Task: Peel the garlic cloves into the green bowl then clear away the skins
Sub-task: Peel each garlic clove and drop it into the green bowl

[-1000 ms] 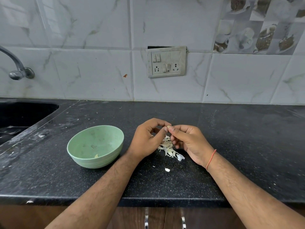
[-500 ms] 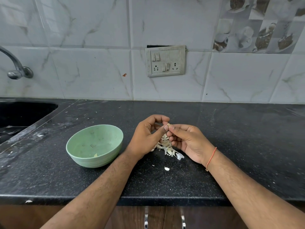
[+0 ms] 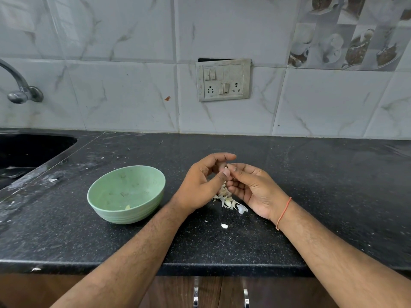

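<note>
Cabinet handles [image 3: 195,294] sit nearest, under the counter edge below my forearms. My arms run up over the black speckled countertop [image 3: 222,245]. A lone skin scrap [image 3: 224,226] lies just short of my hands, between the wrists. Orange thread [image 3: 283,213] is tied round my right wrist. Pile of garlic skins [image 3: 229,200] lies on the counter directly under and between both hands, partly hidden by the left one. My left hand [image 3: 200,185] and right hand [image 3: 253,187] meet fingertip to fingertip above that pile; each has thumb and forefinger curled in, pinching a small garlic clove [image 3: 226,168] between them. Only a sliver of the clove shows, so I can't tell how much skin is on it. Remaining fingers of both hands are loosely curled, and neither palm touches the counter as far as I can see. Green bowl [image 3: 106,210] stands upright just left of my left wrist, close but not touching, with one pale piece [image 3: 127,207] at the near inner wall, likely a peeled clove. Further left, the black sink [image 3: 33,147] is set into the counter, with a tap [image 3: 20,90] above it. Straight beyond my hands is the tiled wall with a switch-and-socket plate [image 3: 223,80].
</note>
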